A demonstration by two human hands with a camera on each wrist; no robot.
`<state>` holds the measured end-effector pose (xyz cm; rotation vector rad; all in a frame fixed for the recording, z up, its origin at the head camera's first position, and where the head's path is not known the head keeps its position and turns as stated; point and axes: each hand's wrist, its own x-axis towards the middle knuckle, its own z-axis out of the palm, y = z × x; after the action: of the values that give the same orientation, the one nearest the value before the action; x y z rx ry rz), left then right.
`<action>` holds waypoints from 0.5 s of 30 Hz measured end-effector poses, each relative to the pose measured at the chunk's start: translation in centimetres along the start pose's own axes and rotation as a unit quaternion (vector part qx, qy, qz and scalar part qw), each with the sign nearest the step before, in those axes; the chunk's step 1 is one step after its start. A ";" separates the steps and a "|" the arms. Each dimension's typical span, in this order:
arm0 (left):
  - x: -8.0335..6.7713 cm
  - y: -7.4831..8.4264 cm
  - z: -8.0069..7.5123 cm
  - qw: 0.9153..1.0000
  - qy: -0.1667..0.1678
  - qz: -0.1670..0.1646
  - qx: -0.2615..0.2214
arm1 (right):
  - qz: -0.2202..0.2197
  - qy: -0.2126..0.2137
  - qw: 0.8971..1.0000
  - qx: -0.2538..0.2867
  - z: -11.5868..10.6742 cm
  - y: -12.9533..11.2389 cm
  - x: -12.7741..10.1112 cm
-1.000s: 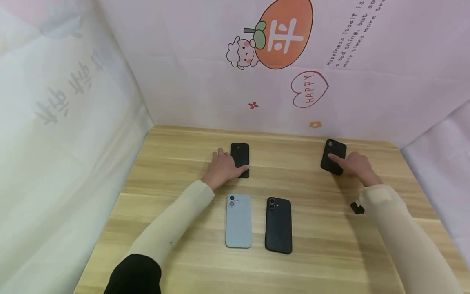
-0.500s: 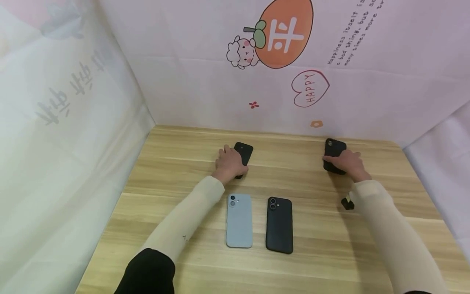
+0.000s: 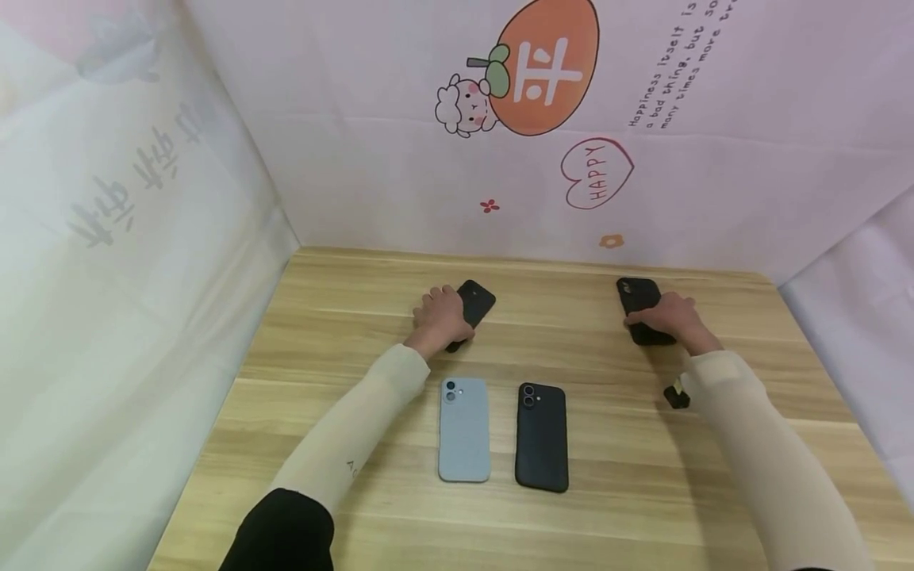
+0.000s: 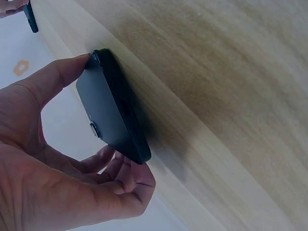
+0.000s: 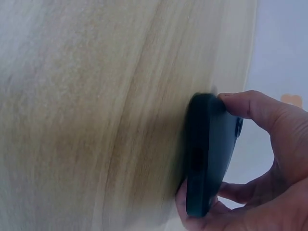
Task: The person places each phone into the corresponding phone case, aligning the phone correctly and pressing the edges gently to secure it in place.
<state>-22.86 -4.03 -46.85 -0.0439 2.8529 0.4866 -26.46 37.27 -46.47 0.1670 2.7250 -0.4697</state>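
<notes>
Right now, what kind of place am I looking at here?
Probably a staged tabletop booth: a wooden table walled in by printed cartoon backdrop sheets, with phones laid out in a row.

Three black phone cases (image 3: 541,437); one pale blue case (image 3: 464,429); light wood-grain table (image 3: 343,317).

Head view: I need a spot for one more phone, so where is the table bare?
Bare wood lies between the two held black phones, left of the blue phone, and along the table's near edge. It is crowded around the blue and black phones.
</notes>
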 end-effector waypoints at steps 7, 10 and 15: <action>0.1 -0.1 -0.2 0.999 -0.008 0.017 -0.037 | 0.015 0.017 1.000 0.019 0.1 -0.6 -0.2; 0.1 -0.2 0.0 0.998 -0.013 0.027 -0.051 | 0.018 0.029 0.999 0.037 0.2 -1.0 -0.3; 0.0 -0.3 0.1 0.996 -0.015 0.030 -0.081 | 0.009 0.045 0.998 0.032 0.5 -1.5 -0.2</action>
<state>-22.79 -4.30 -47.00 0.0202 2.7864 0.7239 -26.42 35.67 -46.35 0.2354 2.7950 -0.5576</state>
